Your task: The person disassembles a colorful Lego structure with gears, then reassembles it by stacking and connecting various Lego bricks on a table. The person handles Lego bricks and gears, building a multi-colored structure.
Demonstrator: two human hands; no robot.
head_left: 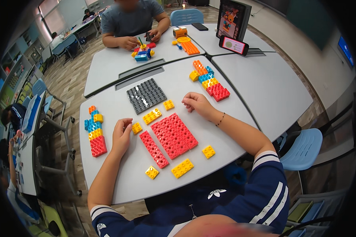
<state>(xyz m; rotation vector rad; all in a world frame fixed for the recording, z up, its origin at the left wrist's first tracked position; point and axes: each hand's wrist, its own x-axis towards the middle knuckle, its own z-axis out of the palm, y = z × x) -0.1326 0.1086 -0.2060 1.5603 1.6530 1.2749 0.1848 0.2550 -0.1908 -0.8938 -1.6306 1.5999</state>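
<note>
My left hand [122,133] rests on its side on the table, fingers loosely bent and apart from the thumb, holding nothing. Right beside its fingertips lies a small yellow brick [137,128]. My right hand [196,104] is on the tabletop with its fingers curled in and nothing seen in them. A second small yellow brick [169,104] is nearest to it. Between my forearms lie long red bricks [174,135] side by side, with one red strip [154,149] slightly apart on the left. A longer yellow brick [152,116] sits above them, and another yellow brick [182,168] below.
A dark grey studded plate [146,96] lies beyond the bricks. Brick figures flank the table, one at left [94,132], one at right [210,82]. Across the table a person handles a blue-and-yellow brick model [142,54]. A phone [233,45] leans on a black box [232,19].
</note>
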